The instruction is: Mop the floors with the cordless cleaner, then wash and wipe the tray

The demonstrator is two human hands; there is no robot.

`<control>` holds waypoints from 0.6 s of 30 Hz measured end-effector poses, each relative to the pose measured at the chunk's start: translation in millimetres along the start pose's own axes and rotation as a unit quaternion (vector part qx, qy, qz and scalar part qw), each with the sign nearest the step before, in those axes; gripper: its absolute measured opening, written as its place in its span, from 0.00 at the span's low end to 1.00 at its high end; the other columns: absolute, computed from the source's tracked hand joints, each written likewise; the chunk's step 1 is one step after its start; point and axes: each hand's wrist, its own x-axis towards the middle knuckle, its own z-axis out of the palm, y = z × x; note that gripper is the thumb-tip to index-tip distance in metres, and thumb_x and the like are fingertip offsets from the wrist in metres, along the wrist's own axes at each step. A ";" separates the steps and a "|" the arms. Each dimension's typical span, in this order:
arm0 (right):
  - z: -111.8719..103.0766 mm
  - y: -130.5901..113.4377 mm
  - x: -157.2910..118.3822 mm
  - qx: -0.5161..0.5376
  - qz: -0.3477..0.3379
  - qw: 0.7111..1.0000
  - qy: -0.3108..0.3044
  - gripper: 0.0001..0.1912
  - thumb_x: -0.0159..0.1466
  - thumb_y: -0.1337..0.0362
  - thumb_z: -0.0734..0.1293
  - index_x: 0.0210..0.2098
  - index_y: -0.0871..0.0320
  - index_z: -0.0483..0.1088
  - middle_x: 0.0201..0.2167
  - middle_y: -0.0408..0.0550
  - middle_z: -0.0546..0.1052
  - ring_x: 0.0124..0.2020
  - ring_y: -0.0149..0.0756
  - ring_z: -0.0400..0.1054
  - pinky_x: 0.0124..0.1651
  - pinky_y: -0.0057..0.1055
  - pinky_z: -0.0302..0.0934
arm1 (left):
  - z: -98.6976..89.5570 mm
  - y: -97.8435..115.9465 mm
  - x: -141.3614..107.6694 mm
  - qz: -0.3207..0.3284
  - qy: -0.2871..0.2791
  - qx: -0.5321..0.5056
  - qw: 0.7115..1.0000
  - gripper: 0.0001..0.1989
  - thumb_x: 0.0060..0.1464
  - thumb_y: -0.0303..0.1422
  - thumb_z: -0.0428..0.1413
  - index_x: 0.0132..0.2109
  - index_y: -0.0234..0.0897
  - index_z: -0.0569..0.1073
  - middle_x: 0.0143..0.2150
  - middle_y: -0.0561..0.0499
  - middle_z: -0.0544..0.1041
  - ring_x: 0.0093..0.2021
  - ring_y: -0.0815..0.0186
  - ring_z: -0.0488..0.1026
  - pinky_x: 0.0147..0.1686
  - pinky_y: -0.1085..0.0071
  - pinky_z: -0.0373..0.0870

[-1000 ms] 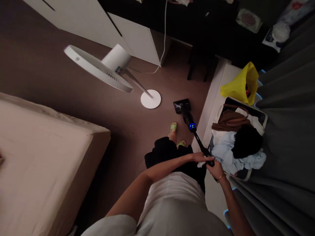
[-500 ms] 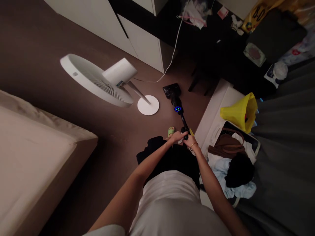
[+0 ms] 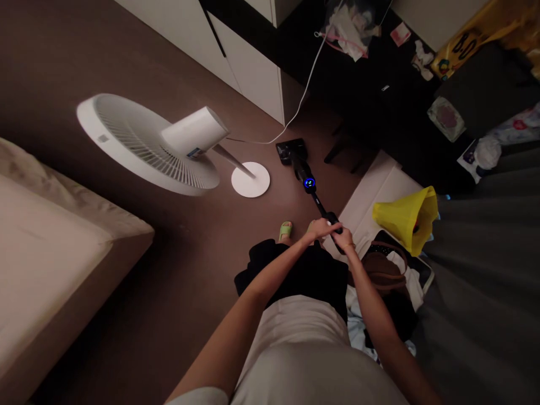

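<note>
Both hands are closed around the handle of a black upright vacuum cleaner (image 3: 300, 167). Its slim stick slants down and forward to a round display ringed in blue light, and the wide floor head rests on the brown floor. My left hand (image 3: 323, 227) is at the grip from the left side, its fingers partly hidden. Just right of it, my right hand (image 3: 344, 239) wraps the grip, with a thin bracelet at the wrist. A green slipper (image 3: 286, 229) shows on one foot, below and left of the hands.
A white standing fan (image 3: 250, 180) is left of the floor head, its cord (image 3: 301, 104) running up past the white cabinet (image 3: 253, 62). A bed (image 3: 63, 264) fills the left side. To the right are a yellow bag (image 3: 405, 216), an open suitcase of clothes (image 3: 428, 275) and a grey curtain (image 3: 485, 270).
Both hands and the handle have shifted right, so the vacuum cleaner's stick leans more to the right. Its floor head is nearly in the same place. The camera view has shifted slightly.
</note>
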 end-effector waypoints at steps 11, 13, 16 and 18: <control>-101.6 122.2 -122.6 0.028 0.167 0.970 0.175 0.14 0.42 0.54 0.71 0.16 0.57 0.66 0.10 0.40 0.65 0.14 0.30 0.59 0.20 0.28 0.53 | 98.8 67.7 -24.6 0.212 -0.284 0.007 0.935 0.36 0.51 0.64 0.44 0.34 0.34 0.77 0.29 0.50 0.76 0.30 0.66 0.71 0.32 0.74 0.64; -76.7 127.6 -165.2 0.090 0.230 0.942 0.227 0.15 0.42 0.54 0.72 0.15 0.56 0.65 0.09 0.39 0.65 0.13 0.30 0.58 0.19 0.28 0.53 | 95.3 47.3 -33.1 0.207 -0.319 0.020 0.925 0.35 0.51 0.63 0.45 0.34 0.35 0.78 0.29 0.51 0.76 0.31 0.68 0.71 0.34 0.75 0.64; -28.9 131.0 -215.2 0.250 0.289 0.888 0.257 0.20 0.43 0.52 0.72 0.12 0.55 0.58 0.09 0.39 0.62 0.13 0.28 0.57 0.18 0.28 0.53 | 80.7 8.0 -41.9 0.172 -0.332 0.044 0.926 0.33 0.52 0.61 0.47 0.37 0.36 0.78 0.30 0.53 0.77 0.34 0.68 0.72 0.38 0.76 0.64; 1.7 133.8 -234.6 0.358 0.294 0.852 0.244 0.24 0.44 0.49 0.71 0.12 0.54 0.52 0.08 0.37 0.57 0.12 0.27 0.54 0.17 0.28 0.53 | 68.7 -17.2 -45.8 0.141 -0.326 0.069 0.932 0.32 0.52 0.61 0.48 0.38 0.36 0.78 0.32 0.52 0.77 0.35 0.68 0.73 0.39 0.76 0.65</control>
